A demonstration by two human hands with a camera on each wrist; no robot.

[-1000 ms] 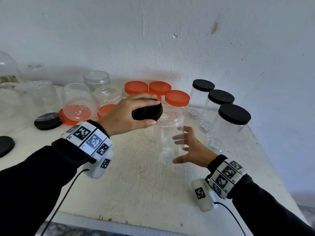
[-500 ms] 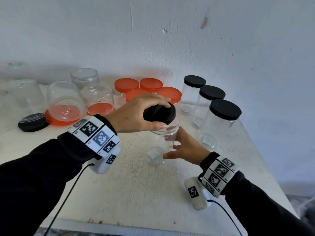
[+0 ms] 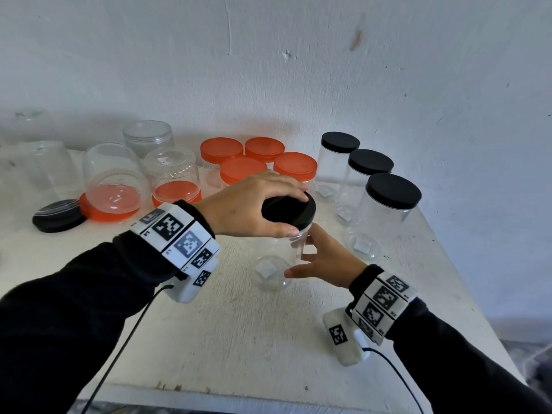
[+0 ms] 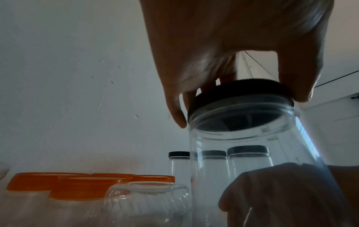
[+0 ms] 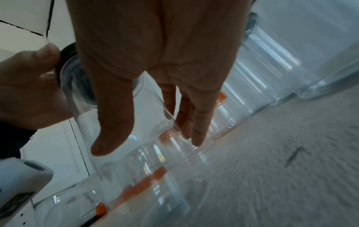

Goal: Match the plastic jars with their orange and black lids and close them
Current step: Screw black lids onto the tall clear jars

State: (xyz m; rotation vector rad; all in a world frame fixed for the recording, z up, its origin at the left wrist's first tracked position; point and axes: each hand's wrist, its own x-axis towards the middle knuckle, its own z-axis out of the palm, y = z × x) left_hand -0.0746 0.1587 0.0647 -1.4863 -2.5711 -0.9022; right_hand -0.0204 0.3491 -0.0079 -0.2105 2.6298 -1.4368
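Observation:
A clear plastic jar (image 3: 273, 265) stands mid-table, slightly tilted. A black lid (image 3: 288, 212) sits on its mouth. My left hand (image 3: 295, 215) grips that lid from above, thumb on the near rim and fingers on the far rim. In the left wrist view the lid (image 4: 240, 95) rests on the jar (image 4: 252, 153) rim under my left hand (image 4: 240, 107). My right hand (image 3: 300, 255) holds the jar's side, thumb in front and fingers behind. The right wrist view shows my right hand (image 5: 150, 142) round the jar (image 5: 136, 161).
Three black-lidded jars (image 3: 391, 195) stand at the right, close to the table's right edge. Several orange-lidded jars (image 3: 243, 171) stand behind my left hand. Upturned jars on orange lids (image 3: 116, 189) and a loose black lid (image 3: 58, 216) are at the left. The wall is close behind.
My left hand has carried the black lid rightwards and down onto the jar's mouth. My right hand has closed in on the jar's side.

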